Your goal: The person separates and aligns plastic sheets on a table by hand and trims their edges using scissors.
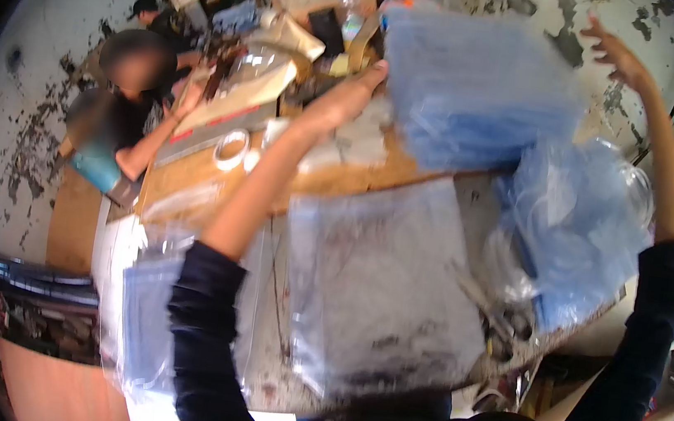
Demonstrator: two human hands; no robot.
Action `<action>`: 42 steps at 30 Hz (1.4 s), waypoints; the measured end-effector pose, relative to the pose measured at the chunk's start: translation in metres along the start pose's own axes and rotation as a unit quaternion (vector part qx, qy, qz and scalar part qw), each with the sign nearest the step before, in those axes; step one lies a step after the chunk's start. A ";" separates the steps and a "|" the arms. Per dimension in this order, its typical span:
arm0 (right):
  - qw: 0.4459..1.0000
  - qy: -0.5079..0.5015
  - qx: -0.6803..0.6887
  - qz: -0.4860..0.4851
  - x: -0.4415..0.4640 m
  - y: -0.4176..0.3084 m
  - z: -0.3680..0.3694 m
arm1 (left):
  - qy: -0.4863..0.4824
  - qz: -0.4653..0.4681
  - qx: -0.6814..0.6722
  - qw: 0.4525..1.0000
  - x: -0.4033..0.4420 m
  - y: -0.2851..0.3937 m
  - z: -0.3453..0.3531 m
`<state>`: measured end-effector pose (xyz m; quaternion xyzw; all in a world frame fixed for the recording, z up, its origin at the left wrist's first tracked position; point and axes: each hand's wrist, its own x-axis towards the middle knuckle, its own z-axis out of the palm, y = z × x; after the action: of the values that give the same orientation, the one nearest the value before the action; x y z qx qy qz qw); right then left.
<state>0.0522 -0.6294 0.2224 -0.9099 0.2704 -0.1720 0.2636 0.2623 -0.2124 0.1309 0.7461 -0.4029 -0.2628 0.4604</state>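
A thick stack of bluish translucent plastic sheets [483, 94] lies at the far side of the table. My left hand [354, 96] is at the stack's left edge, thumb toward it; its other fingers are hidden. Beyond the stack's right corner, my right hand [616, 55] is raised with fingers spread, holding nothing. Closer to me, a clear plastic bag [387, 283] lies flat on the worktable. Scissors [492, 307] rest along its right side. A crumpled heap of blue plastic [577, 221] sits below the stack, at the right.
More clear plastic bags [150, 314] lie at the left. A white tape roll [232, 149] stands on the brown board [182, 184]. A water bottle [349, 12] is at the back. Two people sit at the left, one with a forearm [145, 147] on the table.
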 end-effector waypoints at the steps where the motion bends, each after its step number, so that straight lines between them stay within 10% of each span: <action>1: 0.999 0.015 -0.030 -0.029 -0.010 0.000 -0.010 | -0.044 0.013 0.089 0.995 -0.030 0.000 -0.009; 3: 0.992 0.054 -0.089 -0.069 -0.112 -0.101 0.014 | -0.099 0.001 0.337 0.936 -0.099 0.000 -0.015; 9: 0.925 -0.089 -0.150 -0.339 -0.323 -0.160 0.142 | -0.220 0.020 0.476 0.851 -0.327 -0.043 0.012; 11: 0.912 -0.237 -0.131 -0.309 -0.373 -0.161 0.209 | -0.164 -0.025 0.466 0.869 -0.366 -0.053 0.030; 21: 0.887 -0.126 -0.218 -0.387 -0.405 -0.134 0.309 | 0.203 -0.249 0.472 0.821 -0.451 -0.117 0.058; 29: 0.953 -0.061 -0.054 -0.290 -0.423 -0.139 0.305 | 0.312 -0.176 0.380 0.853 -0.450 -0.116 0.052; 39: 0.977 0.018 0.109 -0.183 -0.442 -0.147 0.291 | 0.703 -0.005 0.283 0.652 -0.429 -0.102 0.065; 42: 0.951 -0.007 0.248 -0.186 -0.446 -0.160 0.303 | 0.649 -0.018 0.357 0.672 -0.414 -0.057 0.100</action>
<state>-0.1001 -0.1382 -0.0050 -0.8513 0.0432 -0.2730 0.4459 -0.0164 0.1034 0.0447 0.8434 -0.0522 0.4428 0.2998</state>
